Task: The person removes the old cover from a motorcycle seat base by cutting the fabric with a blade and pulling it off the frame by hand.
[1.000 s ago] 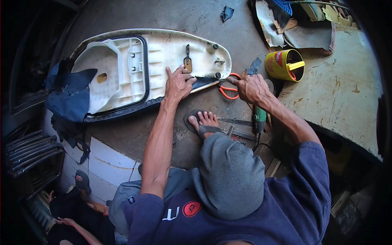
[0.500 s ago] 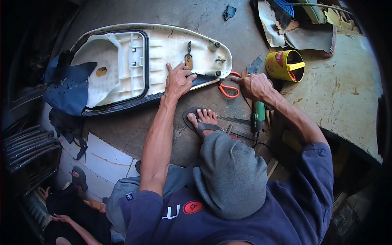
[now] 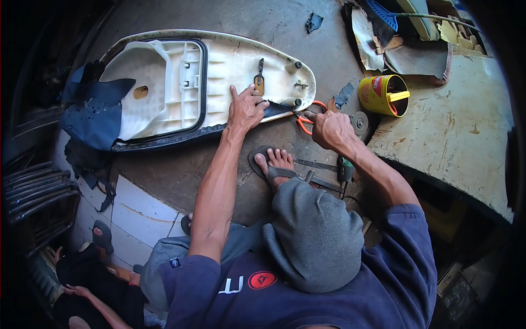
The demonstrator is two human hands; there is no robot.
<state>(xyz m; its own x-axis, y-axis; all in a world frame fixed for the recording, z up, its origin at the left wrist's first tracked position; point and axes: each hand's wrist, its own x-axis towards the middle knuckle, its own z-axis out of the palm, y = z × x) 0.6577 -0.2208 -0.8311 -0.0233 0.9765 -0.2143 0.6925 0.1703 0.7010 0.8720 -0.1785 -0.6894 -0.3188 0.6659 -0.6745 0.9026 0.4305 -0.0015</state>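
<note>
A white motorcycle seat base (image 3: 224,82) lies underside up on the floor, dark cover material (image 3: 97,118) hanging over its left end and a black strip along its near edge. My left hand (image 3: 245,108) rests on the base with its fingers apart, just below a small slotted opening. Beyond the base's narrow right end, my right hand (image 3: 330,129) is closed beside orange-handled scissors (image 3: 304,125). Its fingertips are close to the black edge material; what they grip is too small to make out.
A yellow tin (image 3: 378,96) stands right of the scissors, beside a low wooden surface (image 3: 455,131). A green grinder (image 3: 345,170) lies near my foot (image 3: 280,162). Scraps and a blue brush (image 3: 383,15) are at upper right. Another person (image 3: 98,290) sits at lower left.
My right hand moved away from the seat's tip and then back left toward it. The left hand stays on the base, fingers still spread. The whole view shifted slightly.
</note>
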